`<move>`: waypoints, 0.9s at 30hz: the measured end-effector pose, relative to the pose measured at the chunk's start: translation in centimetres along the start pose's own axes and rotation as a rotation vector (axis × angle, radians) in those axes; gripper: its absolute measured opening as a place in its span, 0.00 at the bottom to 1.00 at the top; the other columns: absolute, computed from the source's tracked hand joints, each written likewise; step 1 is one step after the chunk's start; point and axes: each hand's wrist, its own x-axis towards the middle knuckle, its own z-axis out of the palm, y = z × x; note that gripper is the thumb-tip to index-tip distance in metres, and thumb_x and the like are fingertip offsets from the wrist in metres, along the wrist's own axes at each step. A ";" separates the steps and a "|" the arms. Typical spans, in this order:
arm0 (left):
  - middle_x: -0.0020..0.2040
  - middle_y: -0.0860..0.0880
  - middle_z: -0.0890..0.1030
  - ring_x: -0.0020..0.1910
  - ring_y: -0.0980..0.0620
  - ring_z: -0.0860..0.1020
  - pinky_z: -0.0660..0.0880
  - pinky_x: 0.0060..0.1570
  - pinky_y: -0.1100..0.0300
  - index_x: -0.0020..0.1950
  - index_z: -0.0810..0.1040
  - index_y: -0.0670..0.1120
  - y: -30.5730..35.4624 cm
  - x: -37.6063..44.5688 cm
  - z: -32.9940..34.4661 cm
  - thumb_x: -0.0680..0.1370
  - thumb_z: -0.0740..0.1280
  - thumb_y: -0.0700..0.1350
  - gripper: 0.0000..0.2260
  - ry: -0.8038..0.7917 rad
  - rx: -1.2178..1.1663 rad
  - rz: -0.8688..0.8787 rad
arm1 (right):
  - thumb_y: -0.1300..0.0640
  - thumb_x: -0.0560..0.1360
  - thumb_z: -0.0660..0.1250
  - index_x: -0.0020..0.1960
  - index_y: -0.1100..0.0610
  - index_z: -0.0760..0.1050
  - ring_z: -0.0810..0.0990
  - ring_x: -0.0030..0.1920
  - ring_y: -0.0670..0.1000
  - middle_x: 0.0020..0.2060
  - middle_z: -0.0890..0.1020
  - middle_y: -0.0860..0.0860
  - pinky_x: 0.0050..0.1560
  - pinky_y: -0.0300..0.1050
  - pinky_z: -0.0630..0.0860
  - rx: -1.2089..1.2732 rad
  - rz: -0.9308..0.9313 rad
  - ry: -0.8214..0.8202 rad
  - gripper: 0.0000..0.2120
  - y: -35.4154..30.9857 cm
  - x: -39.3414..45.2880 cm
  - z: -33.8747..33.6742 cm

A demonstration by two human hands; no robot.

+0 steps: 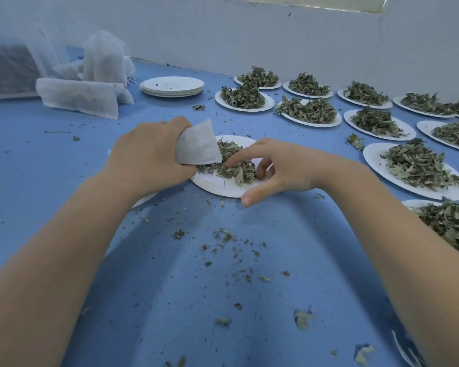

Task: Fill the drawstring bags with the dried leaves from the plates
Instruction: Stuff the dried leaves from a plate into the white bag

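Left hand [146, 154] grips a white drawstring bag [198, 145], fingers curled round its bunched end. The bag's long axis runs from about 10 o'clock at the hand down to 4 o'clock, and its free edge sits right on the dried leaves [229, 162]. Can't confirm that edge is the open mouth; view is poor there, looks likely.

Right hand [273, 168] is nearer the pile, at 3 o'clock of it. Its fingers are loosely curved and hold nothing I can see; the index tip touches the leaves just beside the bag edge, and the thumb rests on the worktop [223, 287] at the plate [217, 185] rim.

Next move, as I read it: sweep leaves toward 9 o'clock into the bag. Leaves are grey-green, curled, brittle and light, so likely to scatter. Crumbs litter the worktop.

More loaded plates [414, 165] at 1–3 o'clock, filled bags [80, 94] at 10 o'clock.
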 end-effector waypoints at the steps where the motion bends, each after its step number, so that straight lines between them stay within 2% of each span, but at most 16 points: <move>1: 0.42 0.52 0.73 0.43 0.48 0.69 0.66 0.41 0.56 0.59 0.72 0.50 0.0 0.0 0.0 0.68 0.71 0.49 0.21 0.002 0.000 0.001 | 0.30 0.53 0.70 0.56 0.30 0.71 0.75 0.48 0.38 0.57 0.69 0.40 0.52 0.38 0.72 0.002 -0.007 0.014 0.31 0.1 0.1 0.1; 5: 0.42 0.53 0.72 0.43 0.49 0.68 0.64 0.40 0.56 0.59 0.72 0.50 -0.1 0.0 0.1 0.68 0.71 0.49 0.21 0.009 0.007 0.006 | 0.38 0.63 0.73 0.55 0.32 0.74 0.74 0.42 0.34 0.56 0.71 0.43 0.48 0.32 0.70 0.034 -0.031 0.073 0.21 0.5 0.4 0.4; 8: 0.41 0.53 0.71 0.42 0.50 0.68 0.63 0.40 0.56 0.59 0.72 0.50 -0.1 0.0 0.1 0.68 0.71 0.50 0.21 0.009 0.008 0.012 | 0.40 0.67 0.71 0.54 0.33 0.74 0.73 0.43 0.34 0.54 0.71 0.41 0.42 0.27 0.68 0.049 -0.018 0.110 0.16 0.7 0.5 0.6; 13: 0.42 0.53 0.71 0.43 0.49 0.68 0.64 0.41 0.56 0.60 0.72 0.50 -0.1 0.0 0.1 0.68 0.71 0.50 0.22 0.008 0.008 0.007 | 0.45 0.72 0.69 0.53 0.37 0.77 0.74 0.44 0.39 0.54 0.73 0.43 0.42 0.29 0.66 0.002 -0.016 0.199 0.10 0.5 0.9 1.0; 17: 0.42 0.52 0.72 0.43 0.49 0.68 0.64 0.40 0.56 0.59 0.72 0.49 -0.1 0.1 0.1 0.68 0.71 0.50 0.21 0.006 0.016 0.002 | 0.38 0.70 0.68 0.52 0.32 0.76 0.72 0.45 0.30 0.46 0.73 0.28 0.41 0.20 0.64 0.049 -0.002 0.183 0.11 0.0 0.4 0.5; 18: 0.42 0.52 0.72 0.43 0.49 0.68 0.64 0.40 0.56 0.59 0.72 0.49 -0.1 0.1 0.1 0.68 0.71 0.50 0.21 0.005 0.013 0.000 | 0.37 0.68 0.69 0.52 0.32 0.75 0.71 0.44 0.29 0.46 0.73 0.28 0.41 0.20 0.64 0.035 -0.017 0.180 0.12 -0.1 0.3 0.6; 21: 0.42 0.52 0.72 0.43 0.49 0.68 0.64 0.41 0.56 0.59 0.72 0.50 -0.1 0.1 0.1 0.68 0.70 0.50 0.21 0.001 0.004 0.001 | 0.40 0.68 0.71 0.50 0.34 0.77 0.71 0.43 0.35 0.50 0.74 0.39 0.45 0.30 0.66 -0.040 -0.063 0.208 0.11 -0.2 0.8 1.1; 23: 0.42 0.53 0.72 0.43 0.49 0.68 0.64 0.41 0.56 0.60 0.72 0.50 -0.1 0.1 0.0 0.68 0.70 0.50 0.21 0.003 0.002 0.000 | 0.43 0.69 0.72 0.48 0.37 0.79 0.72 0.42 0.38 0.50 0.75 0.42 0.46 0.35 0.67 -0.065 -0.074 0.234 0.08 -0.4 1.0 1.4; 27: 0.40 0.53 0.71 0.43 0.49 0.67 0.63 0.40 0.57 0.59 0.72 0.50 -0.2 0.0 0.1 0.68 0.70 0.50 0.21 0.000 0.016 -0.003 | 0.52 0.72 0.72 0.48 0.47 0.83 0.74 0.43 0.40 0.47 0.80 0.43 0.49 0.33 0.70 -0.090 -0.098 0.313 0.06 -0.9 1.2 1.9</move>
